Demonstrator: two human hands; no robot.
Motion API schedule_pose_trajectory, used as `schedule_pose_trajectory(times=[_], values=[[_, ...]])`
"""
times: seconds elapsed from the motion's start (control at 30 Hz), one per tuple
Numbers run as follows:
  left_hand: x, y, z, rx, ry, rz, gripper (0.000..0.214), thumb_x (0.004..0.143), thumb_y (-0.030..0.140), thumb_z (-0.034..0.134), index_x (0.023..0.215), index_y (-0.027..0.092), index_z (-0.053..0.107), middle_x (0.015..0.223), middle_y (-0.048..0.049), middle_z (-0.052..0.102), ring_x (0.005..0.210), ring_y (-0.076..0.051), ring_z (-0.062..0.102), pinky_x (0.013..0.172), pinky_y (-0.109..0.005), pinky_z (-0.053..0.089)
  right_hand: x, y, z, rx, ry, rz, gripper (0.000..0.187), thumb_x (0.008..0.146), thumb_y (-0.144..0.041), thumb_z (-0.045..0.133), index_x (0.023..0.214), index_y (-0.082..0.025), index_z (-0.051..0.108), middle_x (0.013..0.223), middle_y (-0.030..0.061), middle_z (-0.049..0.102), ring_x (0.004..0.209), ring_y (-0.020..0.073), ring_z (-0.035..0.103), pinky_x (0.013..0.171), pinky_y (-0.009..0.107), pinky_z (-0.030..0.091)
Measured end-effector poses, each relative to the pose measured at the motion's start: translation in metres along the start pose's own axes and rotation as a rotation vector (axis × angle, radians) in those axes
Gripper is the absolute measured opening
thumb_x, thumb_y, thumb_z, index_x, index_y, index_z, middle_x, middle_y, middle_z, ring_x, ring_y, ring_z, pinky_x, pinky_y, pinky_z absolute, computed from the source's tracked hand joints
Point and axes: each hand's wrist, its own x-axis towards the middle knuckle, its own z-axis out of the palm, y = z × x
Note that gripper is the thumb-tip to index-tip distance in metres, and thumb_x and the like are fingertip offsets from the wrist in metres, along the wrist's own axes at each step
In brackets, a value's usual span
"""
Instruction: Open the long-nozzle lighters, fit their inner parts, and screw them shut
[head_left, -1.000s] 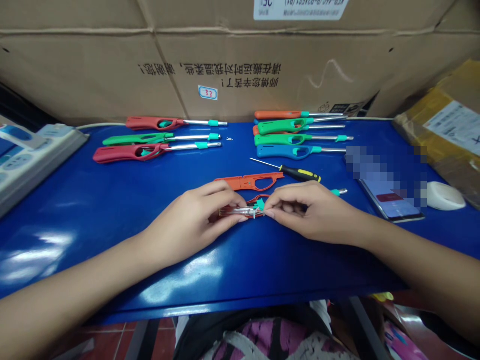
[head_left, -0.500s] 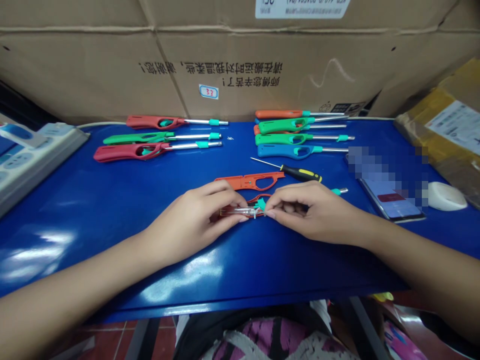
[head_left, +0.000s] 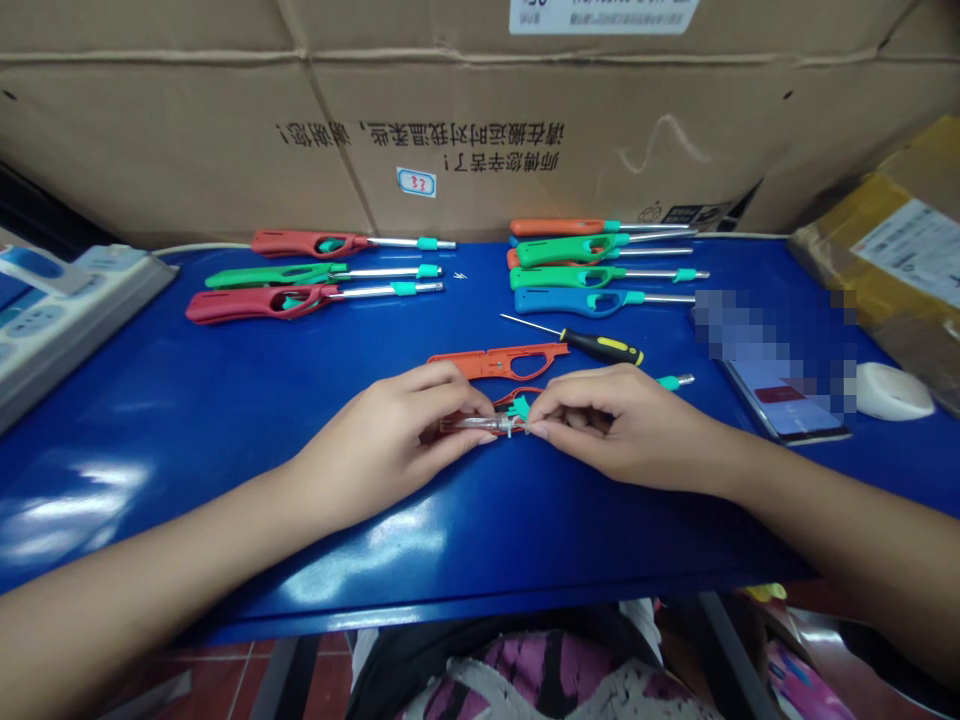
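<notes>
The left hand (head_left: 382, 445) and right hand (head_left: 611, 425) clamp a metal lighter barrel (head_left: 480, 424) between them, just beside an orange lighter shell (head_left: 495, 362).

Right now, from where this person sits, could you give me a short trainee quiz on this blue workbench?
1. Which is nearer the screwdriver with the black-and-yellow handle: the left hand or the right hand?
2. True or false: the white computer mouse sits to the right of the smartphone with the lit screen.
3. How many long-nosed plastic lighters, such as the green one, lie in the group on the left of the glossy blue table?

Key: 1. The right hand. 2. True. 3. Three.
</notes>
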Motion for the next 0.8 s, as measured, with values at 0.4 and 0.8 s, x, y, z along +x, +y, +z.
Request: schedule_pose_trajectory(times=[0.4, 0.8], values=[[0.0006, -0.0012, 0.0039, -0.063, 0.02, 0.043, 0.02, 0.098, 0.024, 0.066, 0.114, 0.021, 0.077, 0.101, -0.0043, 0.067, 0.092, -0.013, 0.067, 0.085, -0.023, 0.053, 0.0004, 0.0, 0.0024, 0.062, 0.06, 0.019, 0.015, 0.096, -0.022, 0.061, 0.088, -0.016, 0.073, 0.061, -0.0054, 0.054, 0.051, 0.0058, 0.042, 0.048, 0.02, 0.033], [-0.0011, -0.0018, 0.0076, -0.071, 0.087, 0.051, 0.018, 0.097, 0.024, 0.068, 0.111, 0.021, 0.078, 0.098, -0.0025, 0.069, 0.086, -0.01, 0.068, 0.079, -0.019, 0.054, 0.0029, 0.0026, 0.0035, 0.05, 0.109, 0.003, 0.014, 0.092, -0.016, 0.063, 0.087, -0.012, 0.075, 0.056, -0.0072, 0.048, 0.049, 0.0042, 0.037, 0.046, 0.018, 0.031]])
